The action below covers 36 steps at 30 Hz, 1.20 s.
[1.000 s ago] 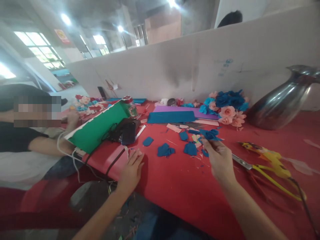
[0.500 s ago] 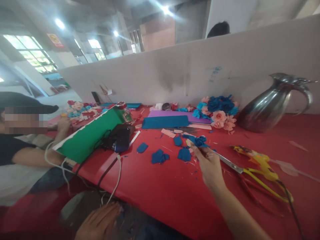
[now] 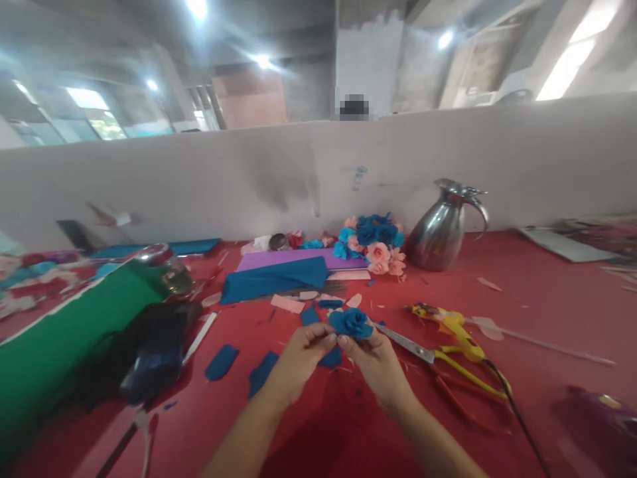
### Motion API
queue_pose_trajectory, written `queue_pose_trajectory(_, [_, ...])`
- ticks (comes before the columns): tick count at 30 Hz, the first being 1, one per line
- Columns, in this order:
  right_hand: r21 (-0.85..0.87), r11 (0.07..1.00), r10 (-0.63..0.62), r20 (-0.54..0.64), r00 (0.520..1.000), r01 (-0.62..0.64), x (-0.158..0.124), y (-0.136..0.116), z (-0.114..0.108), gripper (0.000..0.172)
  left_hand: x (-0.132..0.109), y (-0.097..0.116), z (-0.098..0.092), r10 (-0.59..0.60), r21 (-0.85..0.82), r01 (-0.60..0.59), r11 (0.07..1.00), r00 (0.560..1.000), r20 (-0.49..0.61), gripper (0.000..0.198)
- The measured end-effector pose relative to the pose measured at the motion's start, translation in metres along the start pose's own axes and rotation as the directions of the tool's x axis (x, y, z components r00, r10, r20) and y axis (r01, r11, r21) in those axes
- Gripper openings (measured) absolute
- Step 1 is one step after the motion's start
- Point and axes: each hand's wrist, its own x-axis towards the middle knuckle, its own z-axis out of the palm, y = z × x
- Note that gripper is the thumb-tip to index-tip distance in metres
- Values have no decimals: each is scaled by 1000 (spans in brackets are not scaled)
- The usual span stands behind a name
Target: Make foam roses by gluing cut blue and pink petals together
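Note:
Between my two hands, just above the red table (image 3: pixel 318 425), is a blue paper flower (image 3: pixel 354 321). My left hand (image 3: pixel 303 355) pinches its left edge with thumb and fingertips. The flower's lower right side rests in my right hand (image 3: pixel 379 365), whose thumb and fingers close on it. Cut blue paper petals (image 3: pixel 221 362) lie around and partly under my hands. Scissors (image 3: pixel 415 346) with one yellow and one red handle lie right of my right hand. Just behind them lies a yellow glue gun (image 3: pixel 455 332) with a dark cord.
Behind my hands are a blue paper strip (image 3: pixel 276 279), a purple sheet (image 3: pixel 303 257) and a bunch of blue and pink paper flowers (image 3: pixel 378 249). A metal jug (image 3: pixel 438 232) stands by the white partition (image 3: pixel 223 179). At left are a green box (image 3: pixel 94 312), glass jar (image 3: pixel 176 275) and phone (image 3: pixel 154 365).
My left hand has risen from beside the table edge to the blue flower, joining my right hand. The view has swung right; the co-worker at left is out of sight.

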Motion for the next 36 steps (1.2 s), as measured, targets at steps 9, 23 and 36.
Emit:
queue_pose_trajectory(9, [132,981,130,106,986,-143,-4,-16,5,23,2,-19,-17,19,-121,-31,992,995,-98,29])
queue_pose_trajectory(23, [204,962,210,-125,970,-182,2,-13,4,27,4,-28,-10,108,-59,-111,992,993,-55,28])
queue_pose_trajectory(36, [265,940,256,-123,959,-217,0,-14,4,26,4,-35,-8,20,-189,-37,981,996,-88,21])
